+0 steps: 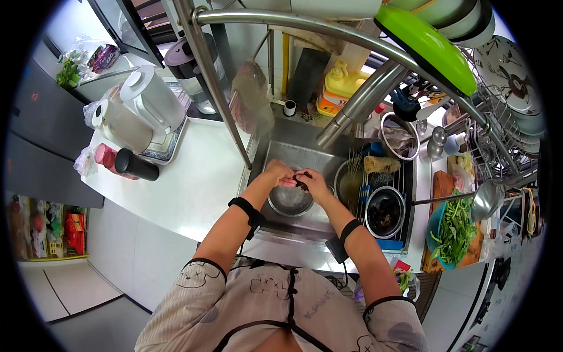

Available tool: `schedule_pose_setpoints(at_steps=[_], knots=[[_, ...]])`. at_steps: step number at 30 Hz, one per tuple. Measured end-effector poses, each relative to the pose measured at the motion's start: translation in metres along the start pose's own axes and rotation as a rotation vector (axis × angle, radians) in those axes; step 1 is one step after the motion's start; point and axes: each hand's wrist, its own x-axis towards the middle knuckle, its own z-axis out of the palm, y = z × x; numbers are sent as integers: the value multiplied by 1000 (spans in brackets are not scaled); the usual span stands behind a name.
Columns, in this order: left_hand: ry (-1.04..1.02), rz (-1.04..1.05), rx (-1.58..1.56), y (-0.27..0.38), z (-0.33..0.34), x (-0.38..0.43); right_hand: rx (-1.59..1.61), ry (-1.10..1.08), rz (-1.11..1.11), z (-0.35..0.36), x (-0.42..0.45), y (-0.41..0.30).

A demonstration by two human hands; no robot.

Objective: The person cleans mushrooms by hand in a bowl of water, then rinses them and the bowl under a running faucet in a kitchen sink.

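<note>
Both my hands are together over a round metal bowl that stands in the stainless steel sink. Between the fingers of my right hand is a dark, crinkled piece of food, perhaps wood ear fungus. My left hand meets it from the left, its fingertips at the dark piece; whether they grip it is hard to tell. On a rack to the right stands a metal bowl with more dark pieces in it. A larger bowl of cloudy water is partly hidden beside the rack.
A metal faucet and a steel rack frame arch over the sink. At right, a teal basket of leafy greens rests on a wooden board. White pitchers and a black tumbler stand on the left counter.
</note>
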Motion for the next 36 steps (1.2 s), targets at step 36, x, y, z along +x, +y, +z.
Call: schedule_pose_setpoints(at_steps=[36], knots=[[268,65,677,-99,-72,77,-891,375,-294,13,-4,38]])
